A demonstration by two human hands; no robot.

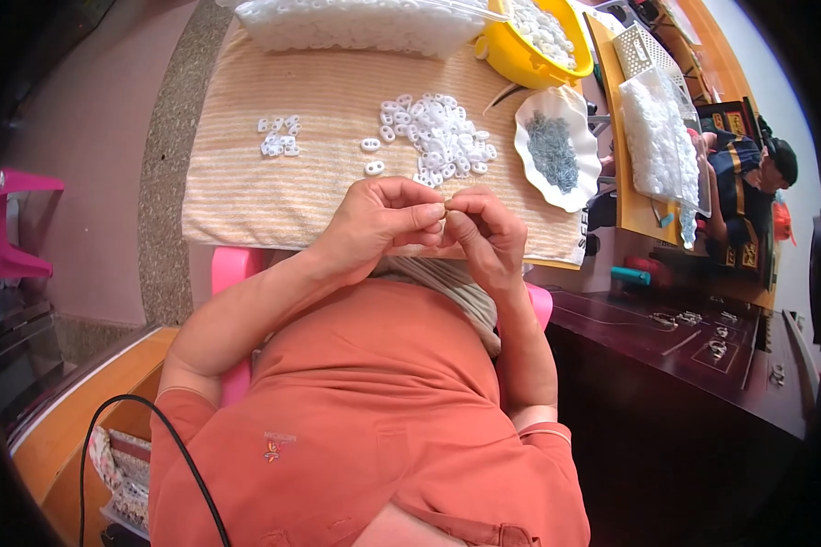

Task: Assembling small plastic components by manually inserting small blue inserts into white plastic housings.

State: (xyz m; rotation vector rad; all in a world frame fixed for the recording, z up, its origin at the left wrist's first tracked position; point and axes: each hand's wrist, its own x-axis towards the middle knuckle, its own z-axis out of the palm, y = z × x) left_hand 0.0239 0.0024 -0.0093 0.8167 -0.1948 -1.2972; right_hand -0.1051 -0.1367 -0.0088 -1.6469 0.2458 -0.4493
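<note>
My left hand point(374, 221) and my right hand point(489, 237) meet fingertip to fingertip above the near edge of the towel-covered table point(237, 196). Thumb and forefinger are pinched together on each; whatever lies between them is too small to make out. Just beyond my fingers spreads a pile of white oval plastic pieces point(442, 137), each with two holes. Farther left sits a smaller cluster of the same pieces point(281, 137). To the right of the pile stands a white scalloped dish point(523, 146) holding many small grey metal-looking parts point(553, 150).
A clear container point(356, 32) of white pieces and a yellow basket point(517, 71) line the table's far side. On the right, another person point(743, 173) sits by a second table with a tub of white pieces point(657, 137). A pink stool point(14, 228) stands left.
</note>
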